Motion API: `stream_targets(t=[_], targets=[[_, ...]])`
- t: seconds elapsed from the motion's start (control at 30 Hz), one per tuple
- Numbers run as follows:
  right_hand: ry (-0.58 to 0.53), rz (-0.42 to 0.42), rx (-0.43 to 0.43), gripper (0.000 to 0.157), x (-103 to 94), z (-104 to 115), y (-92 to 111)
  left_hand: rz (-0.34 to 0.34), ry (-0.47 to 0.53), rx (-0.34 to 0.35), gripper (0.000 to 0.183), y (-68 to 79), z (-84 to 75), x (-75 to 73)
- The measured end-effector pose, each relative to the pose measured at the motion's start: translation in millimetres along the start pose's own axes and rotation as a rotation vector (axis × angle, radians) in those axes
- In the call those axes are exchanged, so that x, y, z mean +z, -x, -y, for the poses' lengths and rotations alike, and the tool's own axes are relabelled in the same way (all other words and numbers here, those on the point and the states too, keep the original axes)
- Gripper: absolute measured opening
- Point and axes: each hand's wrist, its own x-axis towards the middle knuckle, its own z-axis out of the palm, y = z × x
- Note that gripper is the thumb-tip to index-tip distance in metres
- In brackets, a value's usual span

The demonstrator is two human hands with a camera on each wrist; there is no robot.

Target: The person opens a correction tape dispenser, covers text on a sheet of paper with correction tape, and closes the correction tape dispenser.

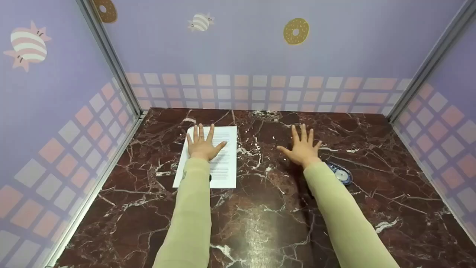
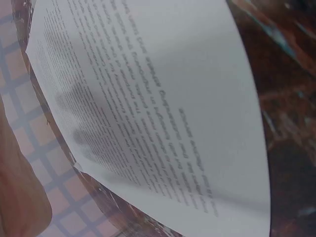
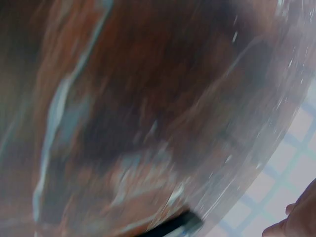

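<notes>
L hand (image 1: 202, 147): spread wide, fingers straight, thumb stuck out to its R, holding nothing. It's palm-down over the printed sheet (image 1: 225, 173), fingertips out at approx the sheet's far edge. Sheet runs from under those fingers back past the wrist, w/ most of the visible print on the thumb side; little finger is by the sheet's L edge. L wrist cam: dark finger-like shadow on the print, part of the hand at the frame edge, apart from the paper, so hand looks to be above it, not pressing. One sheet corner nearest that hand looks slightly bent there.

R hand (image 1: 303, 149): same pose mirrored, fingers fanned & straight, thumb out to its L, nothing gripped. Below it is bare marble-look table (image 1: 267, 193); R wrist cam has its fingers at the frame edge, against wall tiles, seemingly off the tabletop. Just beside that wrist, on the little-finger side, is a blue tool (image 1: 342, 175) w/ a round pale disc, partly hidden by the R sleeve (image 1: 340, 212); exact type can't tell. R wrist cam, bottom edge: a dark-edged item (image 3: 180, 224), only partly in view & blurred.

Behind L hand, a small black bit (image 1: 210, 178) pokes out at the edge of the L sleeve (image 1: 191, 212); can't tell what. Beyond both sets of fingertips: lilac back wall (image 1: 253, 48) w/ tile pattern & donut prints.
</notes>
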Motion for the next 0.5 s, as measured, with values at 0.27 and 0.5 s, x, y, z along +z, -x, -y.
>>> stream_targets(t=[0.27, 0.5], targets=[[0.016, 0.065, -0.078, 0.105, 16.3, 44, 5, 0.014, -0.018, -0.034, 0.094, 7.0, 19.6, -1.4], [0.010, 0.107, -0.192, 0.102, 32.6, 92, 18, 0.053, 0.041, -0.099, 0.096, 21.7, 34.4, -7.7]])
